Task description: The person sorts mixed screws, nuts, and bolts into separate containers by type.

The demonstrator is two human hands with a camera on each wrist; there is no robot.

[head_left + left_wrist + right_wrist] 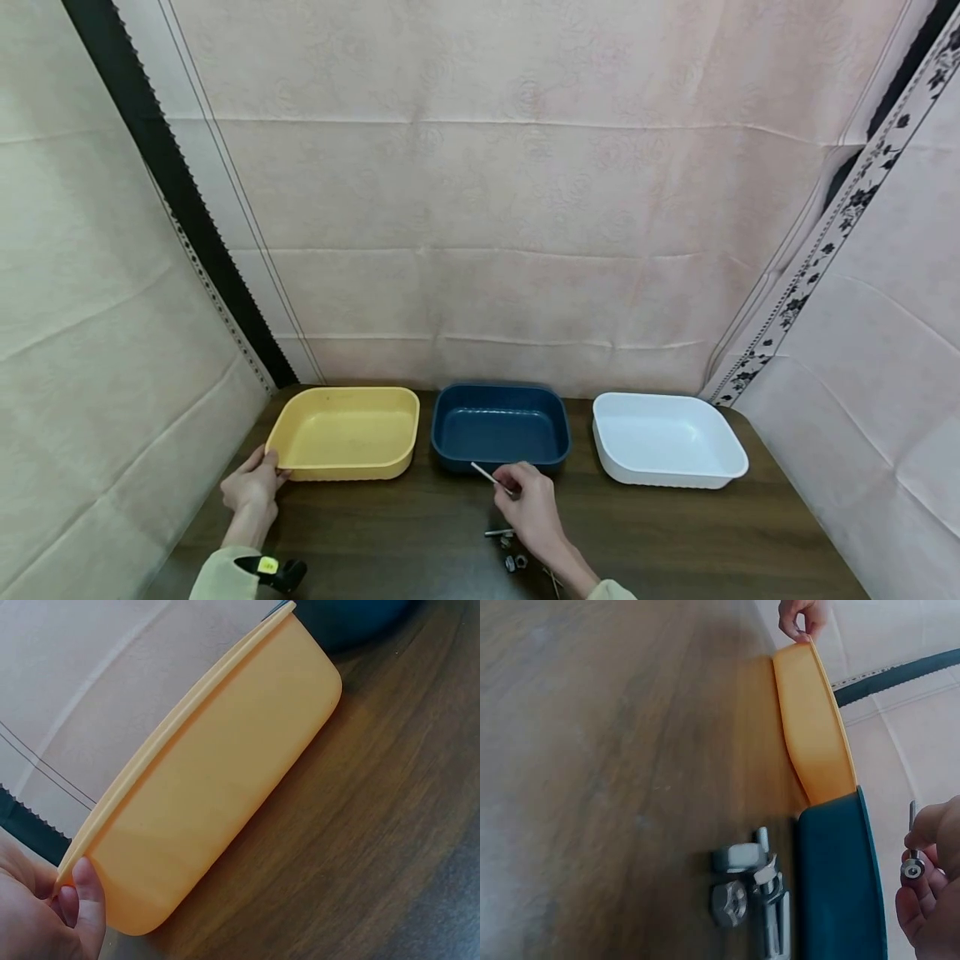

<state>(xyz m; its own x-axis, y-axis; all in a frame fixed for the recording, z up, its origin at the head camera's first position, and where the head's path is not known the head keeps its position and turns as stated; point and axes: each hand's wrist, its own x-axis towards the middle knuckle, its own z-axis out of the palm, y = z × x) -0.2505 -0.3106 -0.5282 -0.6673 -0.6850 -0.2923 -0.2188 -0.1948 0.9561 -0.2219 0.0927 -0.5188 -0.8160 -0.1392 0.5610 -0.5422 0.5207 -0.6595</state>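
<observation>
One metal bolt (913, 868) between right-hand fingers (930, 824)

A right hand (940, 904) pinches a metal bolt (913, 868), its round head facing the camera, just beside a dark teal tray (838, 881). Loose nuts (730, 903) and bolts (771, 930) lie clustered on a wooden table (615, 780). Beyond, a left hand (802, 616) grips the rim of a yellow-orange tray (814, 724) before pale cloth (889, 746).
</observation>
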